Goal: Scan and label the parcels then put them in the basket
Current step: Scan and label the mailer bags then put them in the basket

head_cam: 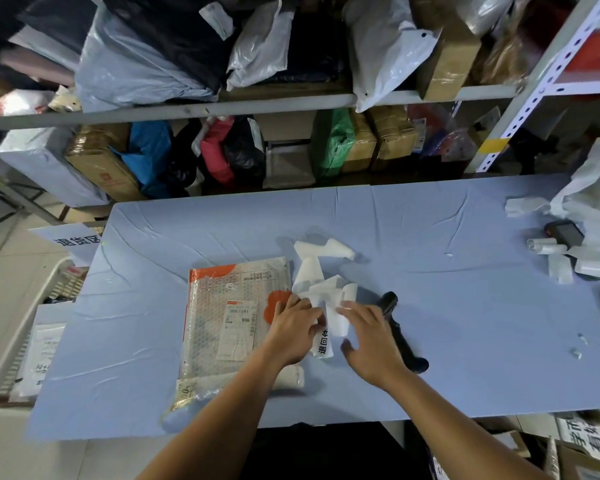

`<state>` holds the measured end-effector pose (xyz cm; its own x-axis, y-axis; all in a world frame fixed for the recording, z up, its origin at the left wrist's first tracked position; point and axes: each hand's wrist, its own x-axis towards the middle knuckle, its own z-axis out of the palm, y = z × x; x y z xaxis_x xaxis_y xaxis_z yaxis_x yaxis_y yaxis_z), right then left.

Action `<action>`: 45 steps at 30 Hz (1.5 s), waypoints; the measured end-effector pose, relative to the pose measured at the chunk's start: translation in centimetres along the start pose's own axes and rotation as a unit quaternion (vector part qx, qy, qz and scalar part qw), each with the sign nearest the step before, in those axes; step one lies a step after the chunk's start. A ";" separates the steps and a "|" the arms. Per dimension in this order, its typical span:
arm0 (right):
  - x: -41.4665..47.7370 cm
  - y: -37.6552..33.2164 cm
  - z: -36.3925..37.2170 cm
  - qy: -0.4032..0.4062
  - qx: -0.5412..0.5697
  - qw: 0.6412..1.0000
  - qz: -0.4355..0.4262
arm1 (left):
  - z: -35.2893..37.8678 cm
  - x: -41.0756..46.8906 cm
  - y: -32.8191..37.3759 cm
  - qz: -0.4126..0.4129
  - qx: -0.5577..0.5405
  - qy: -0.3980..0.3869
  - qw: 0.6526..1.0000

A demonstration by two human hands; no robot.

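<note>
A bubble-wrap parcel (236,317) lies flat on the blue table (465,306), near its front edge and left of centre. Just right of it, the left hand (297,327) pinches a white label strip (326,292) with curled fingers. The right hand (369,341) touches the same strip with spread, fairly straight fingers. A black scanner (400,337) lies just right of that hand. The basket (14,355) sits off the table's left end.
</note>
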<state>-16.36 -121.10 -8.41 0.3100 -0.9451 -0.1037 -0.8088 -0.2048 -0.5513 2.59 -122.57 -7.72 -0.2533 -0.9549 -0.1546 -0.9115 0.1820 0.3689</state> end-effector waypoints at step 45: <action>2.2 -4.4 0.0 -0.038 0.392 0.905 0.162 | -3.2 -2.4 0.7 -0.184 -0.516 0.056 0.835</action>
<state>-12.08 -122.32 -6.23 0.1776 -0.8964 -0.4062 -0.2687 0.3529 -0.8962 3.56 -120.92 -4.15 0.0659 -0.9283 -0.3659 -0.1427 -0.3717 0.9173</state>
